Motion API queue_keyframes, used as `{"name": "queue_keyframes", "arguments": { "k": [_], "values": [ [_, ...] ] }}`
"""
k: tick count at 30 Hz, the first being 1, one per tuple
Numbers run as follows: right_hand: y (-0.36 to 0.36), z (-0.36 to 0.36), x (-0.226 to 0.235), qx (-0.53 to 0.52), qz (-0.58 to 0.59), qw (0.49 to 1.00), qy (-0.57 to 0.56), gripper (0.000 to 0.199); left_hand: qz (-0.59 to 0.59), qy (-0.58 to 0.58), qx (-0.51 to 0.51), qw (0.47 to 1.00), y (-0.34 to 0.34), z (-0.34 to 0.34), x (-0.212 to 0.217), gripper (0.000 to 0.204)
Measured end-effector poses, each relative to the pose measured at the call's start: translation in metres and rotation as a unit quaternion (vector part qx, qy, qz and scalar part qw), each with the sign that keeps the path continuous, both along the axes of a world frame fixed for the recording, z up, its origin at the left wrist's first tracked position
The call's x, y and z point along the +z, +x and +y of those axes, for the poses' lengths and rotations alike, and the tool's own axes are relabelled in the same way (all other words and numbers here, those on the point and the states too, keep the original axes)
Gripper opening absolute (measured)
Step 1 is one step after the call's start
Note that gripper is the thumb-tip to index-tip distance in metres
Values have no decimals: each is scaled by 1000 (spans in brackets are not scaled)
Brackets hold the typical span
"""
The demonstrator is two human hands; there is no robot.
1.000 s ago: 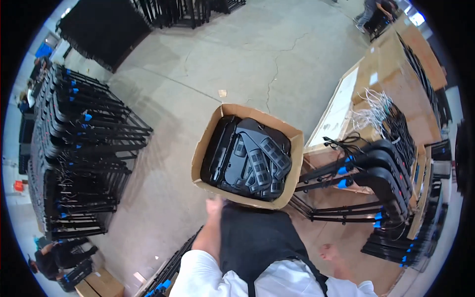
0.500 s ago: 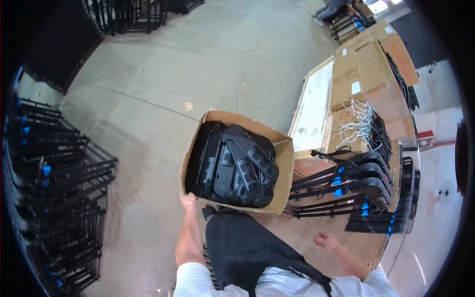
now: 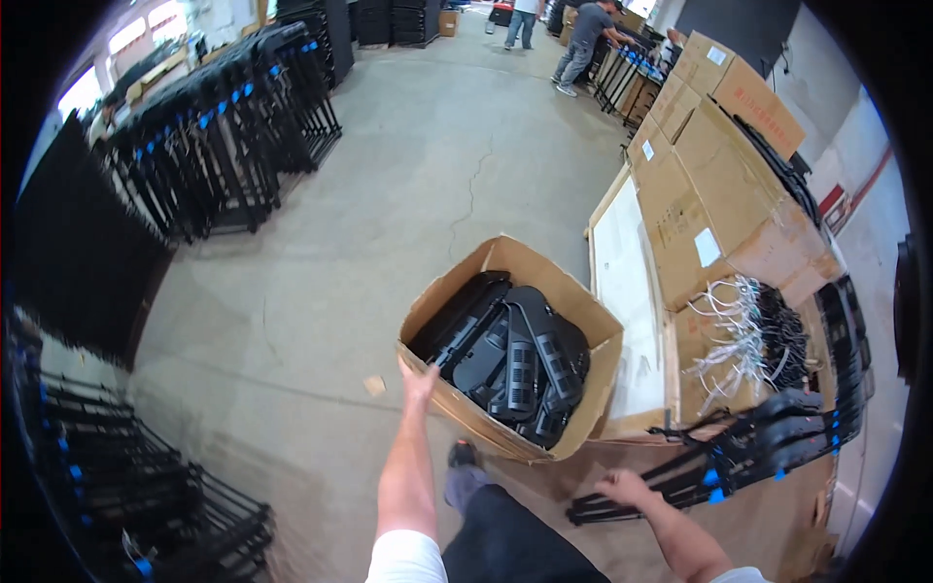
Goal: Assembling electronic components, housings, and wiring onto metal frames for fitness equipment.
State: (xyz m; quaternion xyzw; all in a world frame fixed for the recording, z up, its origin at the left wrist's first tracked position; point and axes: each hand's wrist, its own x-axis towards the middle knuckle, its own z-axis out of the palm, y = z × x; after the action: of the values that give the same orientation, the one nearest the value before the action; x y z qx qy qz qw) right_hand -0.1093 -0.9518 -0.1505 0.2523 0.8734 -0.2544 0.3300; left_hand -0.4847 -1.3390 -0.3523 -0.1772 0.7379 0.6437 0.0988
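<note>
An open cardboard box stands on the concrete floor in front of me, filled with several black plastic moulded parts. My left hand reaches forward and grips the box's near left rim. My right hand hangs low to the right of the box with loose fingers and holds nothing. It is just beside the near end of a stack of black metal frames with blue clips. My dark trousers and one shoe show below the box.
Large stacked cartons, a white sheet and a bundle of white cables lie to the right. Racks of black frames stand at the left and lower left. Other people work far behind.
The view has swung up from straight down to looking forward across the floor. My left hand stays on the box rim, and my right hand has moved closer to the frames.
</note>
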Motion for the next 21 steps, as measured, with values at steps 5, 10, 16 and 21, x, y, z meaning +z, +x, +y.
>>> {"name": "queue_keyframes", "arguments": {
  "k": [5, 10, 16, 21],
  "values": [
    [-164, 72, -68, -256, 63, 962, 73, 63, -238, 98, -31, 966, -22, 77, 17, 123],
    [-250, 93, -108, -376, 6, 926, 37, 68, -307, 137, 59, 940, -58, 83, 43, 112],
    [-230, 130, -202, -486, 7, 874, -22, 31, -286, 182, 117, 934, -89, 106, -17, 107],
    [-188, 114, -177, -552, 90, 829, -11, 27, -207, 82, 28, 975, -129, 148, -39, 102]
  ]
}}
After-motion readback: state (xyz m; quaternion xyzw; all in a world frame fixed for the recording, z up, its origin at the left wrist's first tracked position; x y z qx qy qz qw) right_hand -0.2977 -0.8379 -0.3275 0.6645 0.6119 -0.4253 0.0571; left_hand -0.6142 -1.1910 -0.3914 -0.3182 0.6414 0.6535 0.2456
